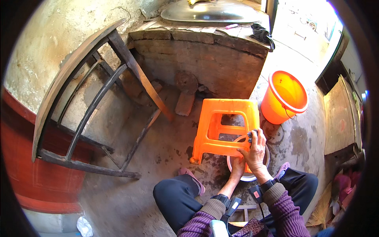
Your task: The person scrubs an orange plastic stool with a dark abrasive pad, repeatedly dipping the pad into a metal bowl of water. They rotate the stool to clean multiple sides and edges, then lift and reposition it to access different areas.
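Observation:
An orange plastic stool (222, 145) stands before me, with its lower right part over a round, pale-rimmed basin (248, 178). My right hand (256, 152) presses a dark scouring pad (250, 136) against the stool's right-hand leg. Its thumb reaches across the leg towards the left. Lower down, my left hand (237, 168) is closed around the bottom of that same leg; its fingertips are partly hidden. Stool and hands cover much of the basin, so what it contains is hard to see.
An orange bucket (274, 108) with a wire handle stands to the right of the stool. A dark wooden bench (94, 111) lies tipped at the left. Behind is a brick stove (207, 59) under a metal lid (204, 11). Wet patches mark the floor; a straw broom (321, 207) lies lower right.

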### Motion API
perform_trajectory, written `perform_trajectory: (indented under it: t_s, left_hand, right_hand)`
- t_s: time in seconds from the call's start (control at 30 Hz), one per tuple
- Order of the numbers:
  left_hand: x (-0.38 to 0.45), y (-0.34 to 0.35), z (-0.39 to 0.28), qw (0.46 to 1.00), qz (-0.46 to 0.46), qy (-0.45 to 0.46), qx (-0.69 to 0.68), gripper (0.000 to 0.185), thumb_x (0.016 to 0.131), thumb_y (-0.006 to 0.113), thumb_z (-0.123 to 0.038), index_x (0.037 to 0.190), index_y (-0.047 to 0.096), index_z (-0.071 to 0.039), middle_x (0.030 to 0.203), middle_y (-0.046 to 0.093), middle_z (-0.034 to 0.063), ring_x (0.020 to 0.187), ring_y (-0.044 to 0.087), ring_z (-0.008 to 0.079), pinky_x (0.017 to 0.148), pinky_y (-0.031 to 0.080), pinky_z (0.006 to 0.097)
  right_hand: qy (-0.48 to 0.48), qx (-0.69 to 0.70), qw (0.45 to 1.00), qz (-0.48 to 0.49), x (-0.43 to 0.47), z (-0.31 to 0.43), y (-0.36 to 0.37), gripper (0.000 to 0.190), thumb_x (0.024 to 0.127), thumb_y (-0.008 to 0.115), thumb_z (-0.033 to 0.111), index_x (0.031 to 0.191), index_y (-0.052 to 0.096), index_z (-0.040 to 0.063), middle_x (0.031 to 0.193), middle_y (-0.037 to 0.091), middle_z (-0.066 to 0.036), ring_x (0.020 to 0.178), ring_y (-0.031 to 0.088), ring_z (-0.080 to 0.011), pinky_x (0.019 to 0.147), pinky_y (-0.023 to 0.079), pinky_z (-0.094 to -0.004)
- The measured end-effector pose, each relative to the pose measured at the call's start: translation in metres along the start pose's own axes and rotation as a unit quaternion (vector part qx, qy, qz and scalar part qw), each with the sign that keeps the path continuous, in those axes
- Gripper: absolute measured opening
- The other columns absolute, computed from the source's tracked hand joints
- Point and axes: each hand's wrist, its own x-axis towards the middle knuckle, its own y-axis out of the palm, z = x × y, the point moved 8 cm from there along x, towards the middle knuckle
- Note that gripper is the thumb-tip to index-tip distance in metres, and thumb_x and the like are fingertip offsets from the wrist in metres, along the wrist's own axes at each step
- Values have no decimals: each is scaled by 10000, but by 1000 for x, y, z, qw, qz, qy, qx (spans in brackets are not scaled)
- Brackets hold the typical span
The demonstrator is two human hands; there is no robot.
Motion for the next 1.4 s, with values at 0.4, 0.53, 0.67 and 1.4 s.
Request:
perform_trajectory:
  t_s: [0.4,0.53,0.67,1.4]
  left_hand:
    - [5,13,22,998,55,-27,21,410,990,512,-267,1273,512,30,1275,554,118,1195,507,216,1029,378,320]
    - [10,12,9,998,57,-9,16,410,982,523,-280,1261,535,20,1289,545,124,1198,502,236,1043,363,331]
    - [10,8,5,993,52,-19,106,424,970,535,-319,1268,549,-17,1319,531,120,1213,487,268,1054,350,352]
    - [112,-219,-42,964,-222,-33,145,493,987,418,-404,1209,580,5,1229,606,164,1159,557,277,983,420,356]
  right_hand:
    - [50,35,997,-47,-4,-36,-12,824,584,851,103,1286,426,35,1322,435,-199,1183,465,-403,1000,410,-441]
    - [52,13,997,-49,3,-38,-8,837,585,857,141,1287,416,24,1305,443,-204,1163,475,-400,973,424,-440]
    - [49,0,998,-42,6,-38,-8,856,575,868,175,1286,416,20,1293,447,-208,1151,487,-399,952,442,-438]
    - [49,49,997,-38,-10,-48,-13,859,563,881,140,1278,414,49,1244,475,-194,1146,501,-384,960,449,-418]
